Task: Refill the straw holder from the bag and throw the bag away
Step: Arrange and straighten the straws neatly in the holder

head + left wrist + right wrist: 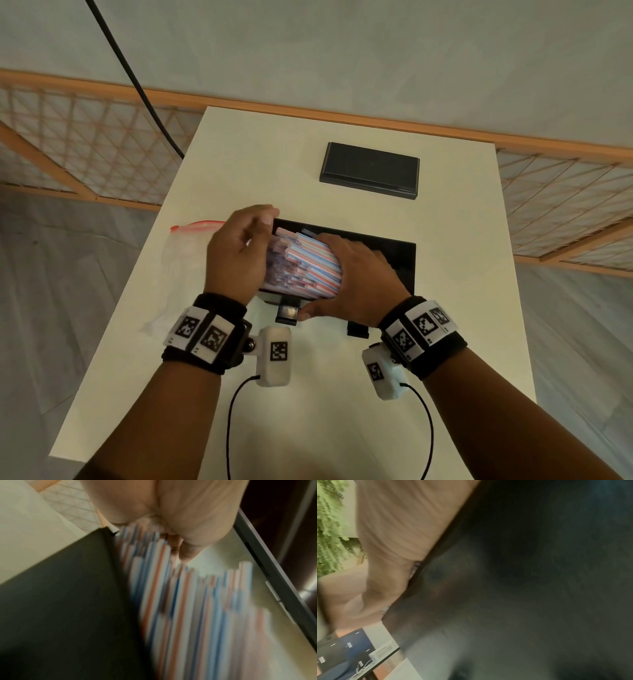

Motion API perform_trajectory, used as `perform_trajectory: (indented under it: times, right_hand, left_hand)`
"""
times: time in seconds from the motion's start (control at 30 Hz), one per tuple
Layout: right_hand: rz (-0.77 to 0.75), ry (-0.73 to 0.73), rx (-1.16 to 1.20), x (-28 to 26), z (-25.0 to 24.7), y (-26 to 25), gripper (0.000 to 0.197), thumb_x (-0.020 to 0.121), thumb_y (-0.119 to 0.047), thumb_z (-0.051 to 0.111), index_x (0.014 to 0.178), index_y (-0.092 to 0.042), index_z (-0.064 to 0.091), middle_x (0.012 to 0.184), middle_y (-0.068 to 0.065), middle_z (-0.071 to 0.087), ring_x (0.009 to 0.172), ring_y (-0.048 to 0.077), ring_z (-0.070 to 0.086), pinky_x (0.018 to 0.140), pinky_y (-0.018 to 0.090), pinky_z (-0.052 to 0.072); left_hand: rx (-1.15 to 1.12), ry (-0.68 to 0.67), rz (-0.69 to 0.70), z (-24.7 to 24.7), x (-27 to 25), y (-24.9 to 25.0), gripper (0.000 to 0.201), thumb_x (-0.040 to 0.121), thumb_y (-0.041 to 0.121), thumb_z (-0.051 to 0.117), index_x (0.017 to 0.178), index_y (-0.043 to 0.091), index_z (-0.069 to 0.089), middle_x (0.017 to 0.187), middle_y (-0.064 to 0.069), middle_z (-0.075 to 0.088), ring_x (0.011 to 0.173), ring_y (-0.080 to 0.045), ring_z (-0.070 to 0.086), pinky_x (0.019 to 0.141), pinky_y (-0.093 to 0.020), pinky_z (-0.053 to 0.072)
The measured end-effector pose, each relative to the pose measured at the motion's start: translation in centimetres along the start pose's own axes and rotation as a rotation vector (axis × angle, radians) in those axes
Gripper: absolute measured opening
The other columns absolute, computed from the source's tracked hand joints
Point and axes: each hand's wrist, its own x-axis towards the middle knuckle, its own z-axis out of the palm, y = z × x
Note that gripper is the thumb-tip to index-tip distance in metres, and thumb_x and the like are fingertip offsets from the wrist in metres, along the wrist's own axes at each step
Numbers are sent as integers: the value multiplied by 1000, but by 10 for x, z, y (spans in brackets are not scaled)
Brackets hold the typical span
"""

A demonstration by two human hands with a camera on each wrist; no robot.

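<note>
Here, the striped straws (305,267) are clasped from both sides by the curled left hand (236,260) and right hand (363,277) over the black straw holder (404,260), presumably for lowering inside, while the bag (185,260) lies left of it.

Both forearms are bare, each wrist wrapped in a black band (212,334) carrying white blocks printed with black square markers. A white camera housing (274,356) with its own marker hangs under each wrist. A thin black cable (227,428) loops from each housing.
</note>
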Motion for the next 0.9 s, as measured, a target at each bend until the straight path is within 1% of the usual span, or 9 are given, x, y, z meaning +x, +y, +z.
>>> perform_trajectory:
  times: [0.07, 0.13, 0.23, 0.33, 0.43, 0.53, 0.73, 0.83, 0.9]
  right_hand:
    - [9, -7, -14, -2, 0, -2, 112, 58, -81, 73, 149, -37, 24, 140, -8, 51, 125, 16, 48, 115, 48, 32]
    - [14, -9, -14, -4, 1, -3, 111, 59, -81, 73, 149, -36, 25, 142, -8, 51, 126, 16, 48, 116, 48, 30]
    - [20, -16, -9, -4, 2, -4, 110, 60, -79, 74, 149, -35, 27, 142, -7, 51, 126, 17, 49, 116, 48, 31]
    - [29, -16, -17, -2, 0, -3, 109, 60, -80, 74, 148, -34, 28, 140, -7, 53, 124, 17, 51, 115, 49, 34]
    - [31, -15, -18, 0, -3, -2, 108, 61, -77, 76, 147, -31, 31, 138, -6, 54, 120, 17, 53, 113, 49, 37]
    - [23, -15, -6, 0, -4, -4, 107, 62, -74, 78, 147, -30, 32, 137, -6, 54, 120, 16, 53, 113, 48, 37]
    - [27, -14, 3, 0, -5, -5, 105, 63, -72, 79, 146, -29, 33, 137, -6, 55, 120, 17, 53, 112, 49, 38]
    - [29, -9, 19, 2, -3, -4, 103, 63, -71, 80, 146, -30, 33, 137, -6, 55, 119, 17, 54, 112, 50, 39]
    - [29, 0, 32, 2, -3, -3, 103, 63, -71, 80, 146, -30, 33, 137, -5, 55, 118, 17, 55, 111, 50, 40]
  left_hand:
    - [73, 13, 42, -8, 13, 7, 22, 103, 25, 55, 111, 21, 75, 115, 6, 75, 104, -1, 67, 95, -16, 51]
    - [173, -39, 76, -15, 30, 14, 18, 99, 22, 61, 107, 24, 77, 109, 9, 76, 95, -1, 68, 90, -19, 51]
    - [353, -333, 96, -18, 54, 29, 14, 91, 23, 73, 103, 29, 78, 104, 14, 74, 89, -5, 69, 87, -26, 51]
    - [569, -618, 156, -8, 74, 41, 20, 82, 22, 82, 101, 29, 78, 98, 14, 72, 86, -10, 68, 84, -32, 54]
    - [736, -775, 222, 6, 91, 46, 21, 80, 21, 84, 96, 30, 76, 90, 15, 68, 77, -7, 62, 76, -29, 51]
    - [846, -851, 270, 13, 107, 45, 20, 78, 23, 85, 91, 30, 72, 85, 12, 68, 68, 0, 54, 67, -26, 42]
    - [935, -876, 481, 25, 108, 39, 17, 84, 40, 77, 98, 34, 68, 87, 16, 68, 62, 5, 47, 57, -19, 32]
    - [877, -845, 522, 22, 106, 37, 17, 86, 46, 74, 100, 36, 75, 86, 18, 70, 62, 2, 50, 60, -18, 34]
    - [837, -813, 516, 18, 105, 37, 18, 87, 45, 74, 100, 36, 80, 90, 16, 75, 67, -3, 57, 66, -23, 44]
